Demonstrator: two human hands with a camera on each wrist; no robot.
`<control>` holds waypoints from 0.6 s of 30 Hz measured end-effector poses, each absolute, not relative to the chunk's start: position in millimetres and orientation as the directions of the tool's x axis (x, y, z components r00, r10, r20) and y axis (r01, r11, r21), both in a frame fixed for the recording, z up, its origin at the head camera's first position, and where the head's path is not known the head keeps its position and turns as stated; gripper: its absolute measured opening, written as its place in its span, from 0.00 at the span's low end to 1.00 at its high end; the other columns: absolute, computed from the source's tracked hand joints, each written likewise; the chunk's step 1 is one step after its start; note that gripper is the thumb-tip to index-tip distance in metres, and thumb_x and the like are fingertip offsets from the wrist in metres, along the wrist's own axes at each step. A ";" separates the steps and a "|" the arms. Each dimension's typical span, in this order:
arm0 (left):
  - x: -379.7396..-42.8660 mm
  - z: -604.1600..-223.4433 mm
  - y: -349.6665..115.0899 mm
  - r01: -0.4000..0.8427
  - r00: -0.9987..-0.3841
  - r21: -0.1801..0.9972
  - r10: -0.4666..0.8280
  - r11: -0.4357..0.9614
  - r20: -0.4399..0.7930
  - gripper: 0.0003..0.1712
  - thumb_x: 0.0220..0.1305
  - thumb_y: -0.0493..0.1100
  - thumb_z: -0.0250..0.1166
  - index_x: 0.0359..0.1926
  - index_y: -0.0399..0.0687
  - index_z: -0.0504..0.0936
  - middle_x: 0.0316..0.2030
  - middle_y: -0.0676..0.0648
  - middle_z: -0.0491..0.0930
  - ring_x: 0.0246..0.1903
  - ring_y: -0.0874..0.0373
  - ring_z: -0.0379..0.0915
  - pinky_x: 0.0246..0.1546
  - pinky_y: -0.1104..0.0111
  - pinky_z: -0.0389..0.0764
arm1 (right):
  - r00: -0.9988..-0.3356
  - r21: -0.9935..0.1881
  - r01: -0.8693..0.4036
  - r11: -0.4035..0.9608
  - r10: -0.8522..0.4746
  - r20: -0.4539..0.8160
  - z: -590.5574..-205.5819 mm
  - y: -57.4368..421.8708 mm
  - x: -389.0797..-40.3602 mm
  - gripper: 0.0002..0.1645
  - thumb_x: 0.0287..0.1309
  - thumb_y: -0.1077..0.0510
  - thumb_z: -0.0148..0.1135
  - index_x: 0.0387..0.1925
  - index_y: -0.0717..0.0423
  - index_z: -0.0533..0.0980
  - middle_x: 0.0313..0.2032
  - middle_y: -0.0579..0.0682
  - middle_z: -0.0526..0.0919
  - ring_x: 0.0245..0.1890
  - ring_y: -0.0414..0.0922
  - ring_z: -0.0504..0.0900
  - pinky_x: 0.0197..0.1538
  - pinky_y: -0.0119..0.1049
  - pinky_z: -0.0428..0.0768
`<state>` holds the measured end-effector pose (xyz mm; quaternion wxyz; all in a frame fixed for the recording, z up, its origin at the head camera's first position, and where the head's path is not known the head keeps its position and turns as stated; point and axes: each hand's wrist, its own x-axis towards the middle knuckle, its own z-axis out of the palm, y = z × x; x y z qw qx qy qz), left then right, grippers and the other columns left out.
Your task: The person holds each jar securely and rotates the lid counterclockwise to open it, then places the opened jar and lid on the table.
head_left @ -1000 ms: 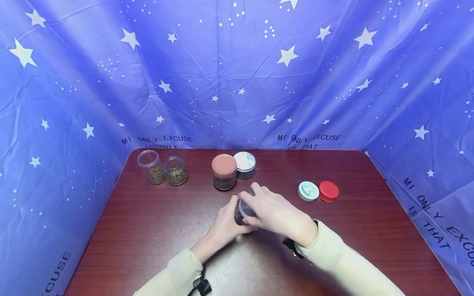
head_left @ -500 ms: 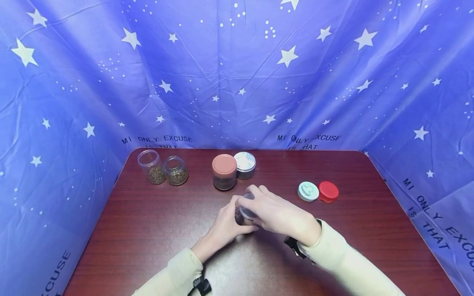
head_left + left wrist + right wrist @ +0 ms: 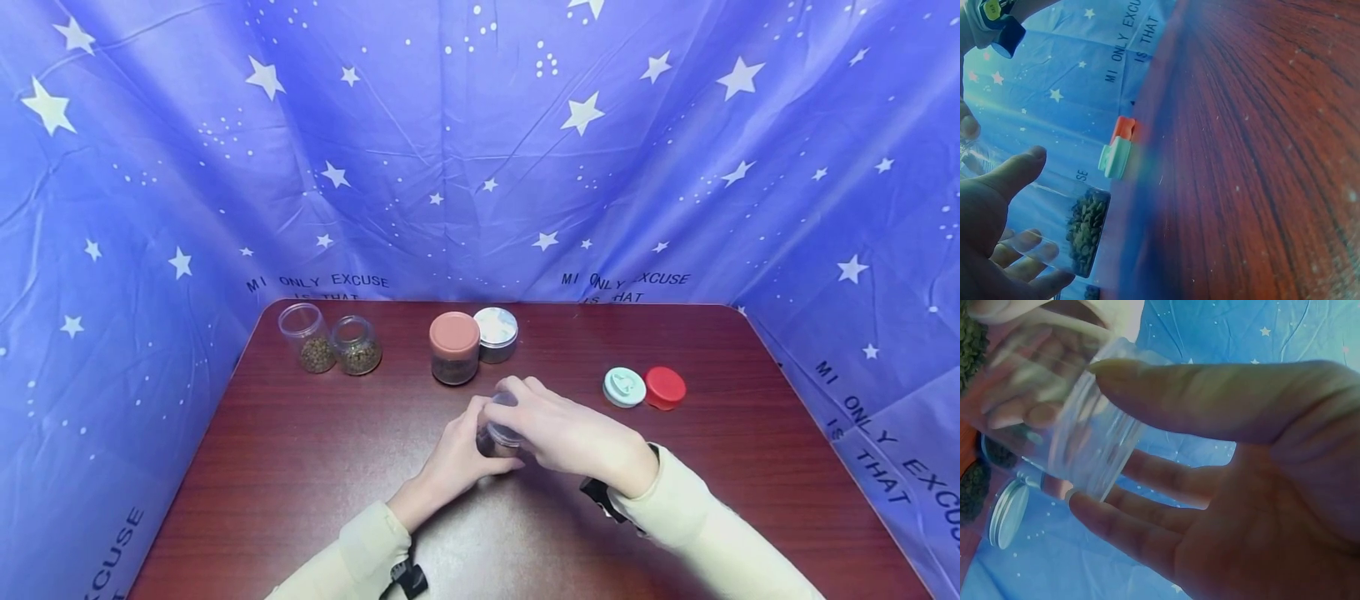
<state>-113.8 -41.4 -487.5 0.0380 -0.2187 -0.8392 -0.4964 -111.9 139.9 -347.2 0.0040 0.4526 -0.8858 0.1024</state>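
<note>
My left hand (image 3: 457,450) grips the body of a clear jar (image 3: 1088,231) that stands upright on the table. Greenish-brown pellets fill its bottom part in the left wrist view. From above, my right hand (image 3: 573,429) holds the jar's clear lid (image 3: 1094,437), with the thumb on one side and the fingertips on the other. The lid sits at the jar's mouth; how tightly it is fastened cannot be told. In the head view both hands cover much of the jar.
Behind the hands stand a coral-lidded jar (image 3: 454,354) and a silver-lidded jar (image 3: 497,333). Two lidless jars, one tall (image 3: 306,337) and one round (image 3: 356,346), hold pellets at the back left. A mint lid (image 3: 625,387) and a red lid (image 3: 665,388) lie to the right.
My right hand and wrist have turned and shifted slightly right around the lid, uncovering more of the jar's front. The left hand keeps its place on the jar.
</note>
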 end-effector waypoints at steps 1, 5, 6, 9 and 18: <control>-113.8 -487.6 -41.3 0.401 -0.903 0.818 0.330 0.413 0.276 0.41 0.46 0.48 0.86 0.56 0.54 0.71 0.46 0.56 0.85 0.47 0.61 0.81 0.51 0.62 0.81 | -0.584 -0.169 -0.808 0.564 -0.804 0.108 -346.9 141.2 -112.6 0.33 0.44 0.75 0.75 0.49 0.46 0.77 0.46 0.49 0.76 0.44 0.50 0.77 0.47 0.41 0.81; -114.4 -488.4 -41.3 0.383 -0.908 0.824 0.332 0.417 0.255 0.41 0.47 0.48 0.86 0.58 0.53 0.70 0.48 0.53 0.85 0.48 0.60 0.82 0.52 0.61 0.81 | -0.597 -0.177 -0.800 0.574 -0.791 0.132 -344.0 149.0 -116.0 0.30 0.49 0.72 0.75 0.51 0.46 0.78 0.46 0.49 0.76 0.43 0.48 0.76 0.46 0.41 0.81; -114.7 -489.0 -41.4 0.383 -0.908 0.824 0.333 0.418 0.253 0.41 0.48 0.48 0.86 0.58 0.53 0.70 0.49 0.52 0.86 0.48 0.59 0.82 0.52 0.60 0.81 | -0.601 -0.177 -0.797 0.577 -0.787 0.138 -343.7 151.8 -116.9 0.29 0.50 0.71 0.75 0.51 0.46 0.79 0.45 0.48 0.76 0.42 0.47 0.76 0.45 0.41 0.80; -115.3 -490.6 -41.5 0.389 -0.905 0.824 0.338 0.412 0.258 0.42 0.47 0.48 0.86 0.58 0.50 0.71 0.49 0.48 0.86 0.49 0.56 0.83 0.53 0.59 0.82 | -0.619 -0.184 -0.783 0.594 -0.771 0.148 -343.7 161.7 -119.4 0.31 0.50 0.68 0.78 0.53 0.45 0.79 0.45 0.49 0.76 0.41 0.46 0.75 0.44 0.42 0.80; -114.2 -493.7 -41.8 0.421 -0.895 0.814 0.330 0.401 0.300 0.43 0.45 0.47 0.87 0.58 0.47 0.71 0.50 0.45 0.86 0.51 0.54 0.83 0.54 0.57 0.82 | -0.693 -0.196 -0.719 0.666 -0.707 0.141 -352.7 203.0 -126.0 0.35 0.46 0.64 0.83 0.58 0.49 0.79 0.44 0.52 0.77 0.40 0.48 0.79 0.43 0.46 0.82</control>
